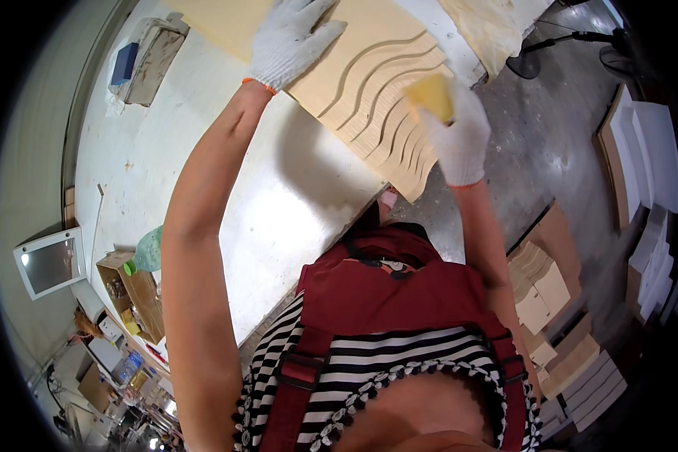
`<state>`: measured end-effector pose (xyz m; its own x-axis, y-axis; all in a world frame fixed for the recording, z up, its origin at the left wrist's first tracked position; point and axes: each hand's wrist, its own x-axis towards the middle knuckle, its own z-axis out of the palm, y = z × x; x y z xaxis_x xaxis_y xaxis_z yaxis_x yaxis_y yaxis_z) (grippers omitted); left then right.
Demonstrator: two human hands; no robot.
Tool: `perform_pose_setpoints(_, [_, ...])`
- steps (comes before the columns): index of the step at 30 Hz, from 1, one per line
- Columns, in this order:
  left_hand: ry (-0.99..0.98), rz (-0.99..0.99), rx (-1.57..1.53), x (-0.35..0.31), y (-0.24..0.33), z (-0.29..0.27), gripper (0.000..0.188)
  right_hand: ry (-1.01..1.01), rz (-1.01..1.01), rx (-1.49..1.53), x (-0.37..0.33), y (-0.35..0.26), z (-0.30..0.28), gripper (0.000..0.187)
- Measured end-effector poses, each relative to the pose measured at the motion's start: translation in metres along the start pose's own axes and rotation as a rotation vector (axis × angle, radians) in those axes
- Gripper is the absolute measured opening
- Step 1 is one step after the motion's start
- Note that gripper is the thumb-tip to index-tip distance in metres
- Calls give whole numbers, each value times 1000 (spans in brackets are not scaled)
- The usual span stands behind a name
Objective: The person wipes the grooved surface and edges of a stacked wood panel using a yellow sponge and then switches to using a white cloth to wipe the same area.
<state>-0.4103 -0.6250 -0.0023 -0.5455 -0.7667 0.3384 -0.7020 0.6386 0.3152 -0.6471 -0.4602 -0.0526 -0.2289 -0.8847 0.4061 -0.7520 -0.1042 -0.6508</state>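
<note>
A pale wooden panel [320, 56] with wavy grooves lies across the white worktable. Its scalloped, stepped end juts past the table's edge. My left hand [290, 45], in a white knit glove with an orange cuff, rests flat on the panel with the thumb spread; some fingertips run out of view at the top. At the grooved end, my right hand [459, 139], gloved the same way, grips a yellow sponge-like block [428, 98] against or just over the wavy edge. Block and glove are smeared by motion, so contact is hard to judge.
On the white table [256, 248] stand a worn block [157, 60] with a blue piece [125, 63], a cardboard box [132, 294] and a green bottle [149, 250]. Wavy panels [539, 282] lie on the floor at right. White boards [644, 151] and a black fan [526, 64] stand further off.
</note>
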Motion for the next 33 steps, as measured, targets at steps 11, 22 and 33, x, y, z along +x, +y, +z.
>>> perform_pose_setpoints(11, [74, 63, 0, 3, -5, 11, 47, -400, -168, 161, -67, -57, -15, 57])
perform_pose_setpoints(22, [72, 75, 43, 3, -18, 18, 50, 63, 328, 433, 28, 26, -36, 50])
perform_pose_setpoints(33, [67, 65, 49, 0, -19, 14, 48, -251, 37, 151, -25, -33, -11, 49])
